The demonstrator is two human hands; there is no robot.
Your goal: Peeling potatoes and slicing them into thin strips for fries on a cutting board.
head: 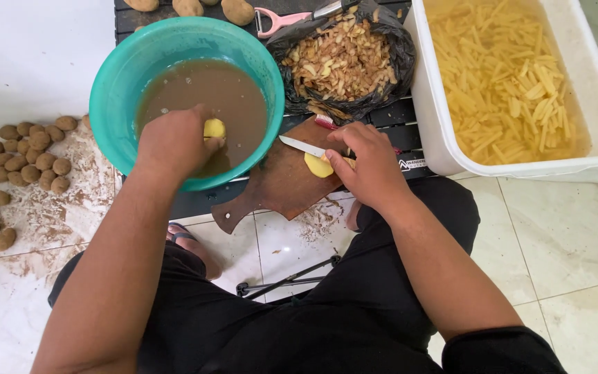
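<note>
Black-trousered lap nearest | left hand [174, 142] pinches peeled potato [214, 128] over teal bowl [115, 90] of muddy water: wet, firm, likely slippery, grip its ends | right hand [372, 163] clasps knife [302, 146] beside potato piece [318, 166] on cutting board [278, 183].

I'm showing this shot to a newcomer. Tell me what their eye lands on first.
First, the teal bowl of muddy water at the top centre, where the left hand holds a peeled potato. Next, the white tub of cut potato sticks at the top right. Between them, the right hand holds a knife and a potato piece over a wooden board.
</note>
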